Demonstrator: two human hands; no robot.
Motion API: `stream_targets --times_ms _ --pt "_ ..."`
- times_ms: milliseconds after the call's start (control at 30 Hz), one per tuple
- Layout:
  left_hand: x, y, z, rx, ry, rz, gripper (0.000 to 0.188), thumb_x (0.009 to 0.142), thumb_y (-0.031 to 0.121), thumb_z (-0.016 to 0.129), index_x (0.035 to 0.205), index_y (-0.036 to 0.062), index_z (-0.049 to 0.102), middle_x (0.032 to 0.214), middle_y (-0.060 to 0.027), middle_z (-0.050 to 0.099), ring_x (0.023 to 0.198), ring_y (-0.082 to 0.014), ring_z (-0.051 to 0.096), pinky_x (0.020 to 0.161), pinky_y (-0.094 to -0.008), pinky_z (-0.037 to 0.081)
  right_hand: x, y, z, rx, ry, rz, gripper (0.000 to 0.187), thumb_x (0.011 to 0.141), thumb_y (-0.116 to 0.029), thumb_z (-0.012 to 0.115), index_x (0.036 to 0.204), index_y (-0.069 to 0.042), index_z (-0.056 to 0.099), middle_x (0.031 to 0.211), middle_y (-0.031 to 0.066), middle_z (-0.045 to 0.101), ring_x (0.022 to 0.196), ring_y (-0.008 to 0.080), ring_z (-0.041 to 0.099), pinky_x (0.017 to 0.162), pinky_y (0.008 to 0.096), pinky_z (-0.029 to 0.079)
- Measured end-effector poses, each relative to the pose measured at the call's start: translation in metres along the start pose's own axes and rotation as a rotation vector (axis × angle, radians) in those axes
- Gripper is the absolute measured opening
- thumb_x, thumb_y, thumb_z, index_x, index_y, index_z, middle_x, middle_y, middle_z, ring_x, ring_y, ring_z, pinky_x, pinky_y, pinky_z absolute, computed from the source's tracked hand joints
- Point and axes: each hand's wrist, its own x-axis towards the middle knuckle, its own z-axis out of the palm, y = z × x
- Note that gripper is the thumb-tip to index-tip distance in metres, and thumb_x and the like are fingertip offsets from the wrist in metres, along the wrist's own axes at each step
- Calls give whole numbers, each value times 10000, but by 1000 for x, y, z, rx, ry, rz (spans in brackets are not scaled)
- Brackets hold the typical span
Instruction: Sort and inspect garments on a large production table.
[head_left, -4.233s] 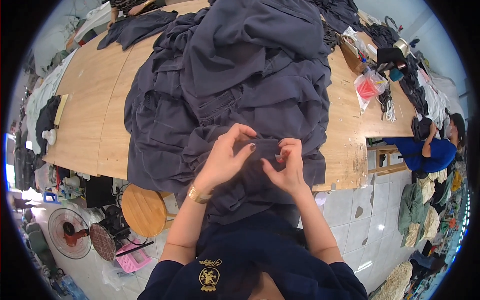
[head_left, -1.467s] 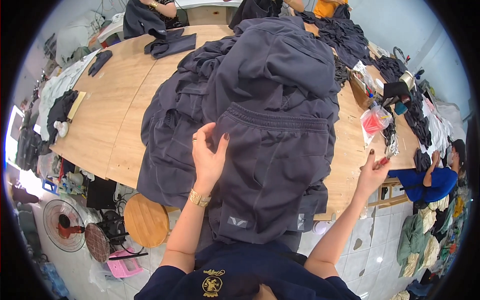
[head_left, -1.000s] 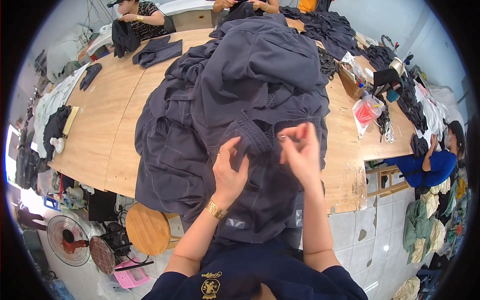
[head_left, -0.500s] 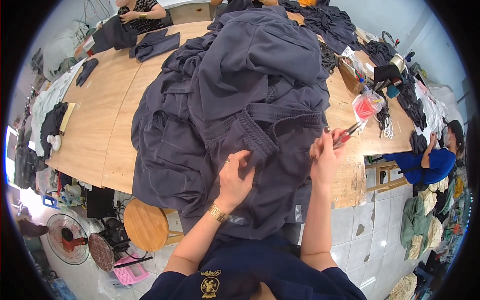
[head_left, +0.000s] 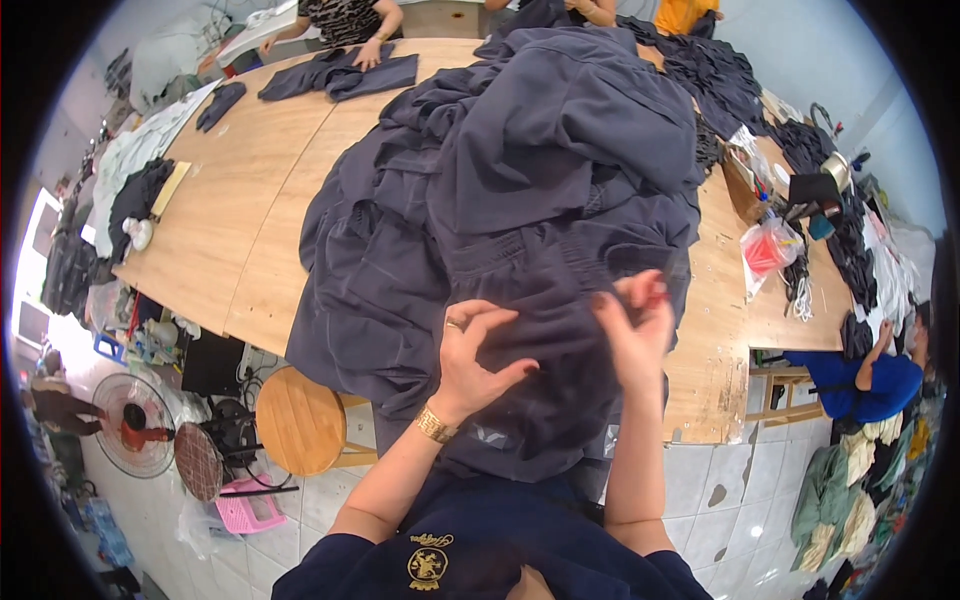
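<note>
Dark grey pants with a gathered elastic waistband [head_left: 490, 255] lie in front of me on top of a large heap of the same cloth. My left hand [head_left: 470, 362] is over their near part, thumb and fingers spread apart, gripping nothing. To its right, my right hand [head_left: 640, 325] is raised over the pants, smeared by motion, its fingers curled. A red bit of the thread snips [head_left: 656, 294] shows at those fingers; the blades cannot be made out.
The heap [head_left: 370, 240] covers the middle of a wooden table [head_left: 230, 200]. A box of tools [head_left: 742, 190] and a plastic bag with red contents [head_left: 768, 250] stand at right. Across the table, a person's hand [head_left: 368, 54] rests on dark cloth. A wooden stool [head_left: 300, 420] is at lower left.
The waistband, raised in a loop before, now lies flatter. My left hand has spread its fingers; the right has moved slightly left, and the snips' blades no longer show. The view has shifted.
</note>
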Motion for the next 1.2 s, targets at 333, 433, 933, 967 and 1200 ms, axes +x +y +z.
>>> stream_targets --times_ms 333,433,933,967,1200 --pt "26 7 -71 -577 -595 -507 121 742 6 695 848 27 640 769 31 634 742 -37 559 683 -209 454 60 -112 1 44 205 -561 322 855 37 572 778 -108 295 748 7 457 730 75 450 720 218 393" --pt "60 8 -83 -286 -8 -379 231 707 56 744 907 11 638 858 -27 639 804 -103 585 723 -246 465 119 -91 -2 -489 386 -760 224 846 -98 672 760 -59 469 685 -30 462 639 57 404 596 194 348" --pt "-8 -81 -77 120 100 -665 248 882 201 580 1000 -14 618 885 -161 674 831 -210 660 733 -304 490 144 49 -57 -845 443 -527 433 766 -299 748 880 21 479 814 94 471 743 221 473 697 329 405" --pt "-5 -76 -74 88 27 -815 291 895 227 560 1035 -22 613 919 -175 673 865 -224 661 760 -304 488 136 37 -52 -912 506 -490 457 773 -310 743 920 35 482 841 91 474 758 212 477 712 326 411" --pt "-18 -106 -64 -55 31 -839 312 886 214 577 1062 -43 603 890 -127 681 803 -175 644 736 -276 475 68 9 -26 -369 408 -419 248 848 -49 626 817 -47 380 833 44 466 763 122 473 698 256 409"
